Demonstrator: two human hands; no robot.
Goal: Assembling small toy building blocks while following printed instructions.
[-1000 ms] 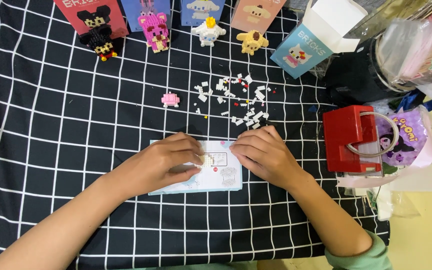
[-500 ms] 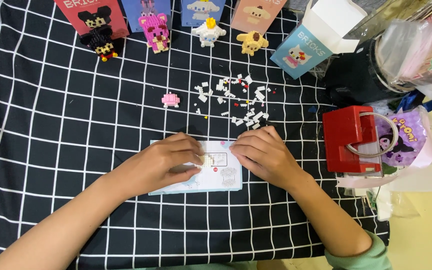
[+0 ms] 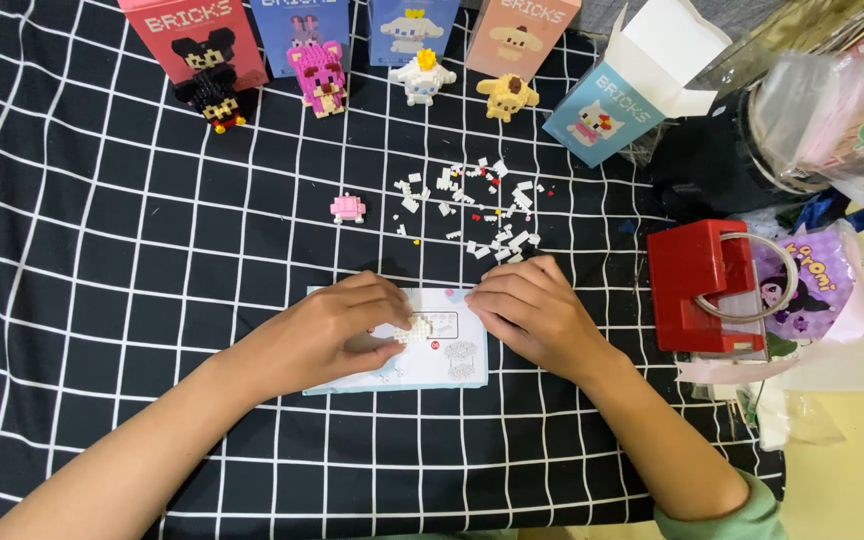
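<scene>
Landmark: instruction sheet (image 3: 422,362), a glossy pale rectangle lying flat on the black cloth (image 3: 102,250) with its white grid.

Left hand (image 3: 327,330) lies on the sheet's left half, fingers curled in narrow, tips pinching a small white brick build (image 3: 414,329) that sits on the sheet near its centre. The build is blocky, studded, matte plastic.

Right hand (image 3: 532,315) covers the sheet's upper right corner, fingers bent and close together, tips just beside the build. Can't tell if they touch it.

Just above the sheet: a scatter of loose bricks (image 3: 477,205), tiny, mostly white with a few red bits. Up-left of the sheet, near that scatter, is a small pink piece (image 3: 348,208).

Right of the sheet, well apart: a red plastic box (image 3: 697,285), boxy and smooth, with crinkled clear bags beside it.

Far above the sheet: a row of brick figures, black (image 3: 214,97), pink (image 3: 318,78), white (image 3: 422,78) and yellow (image 3: 507,95), in front of upright cardboard boxes.

Versus half a second ago: hands, sheet and scatter unchanged in position.
</scene>
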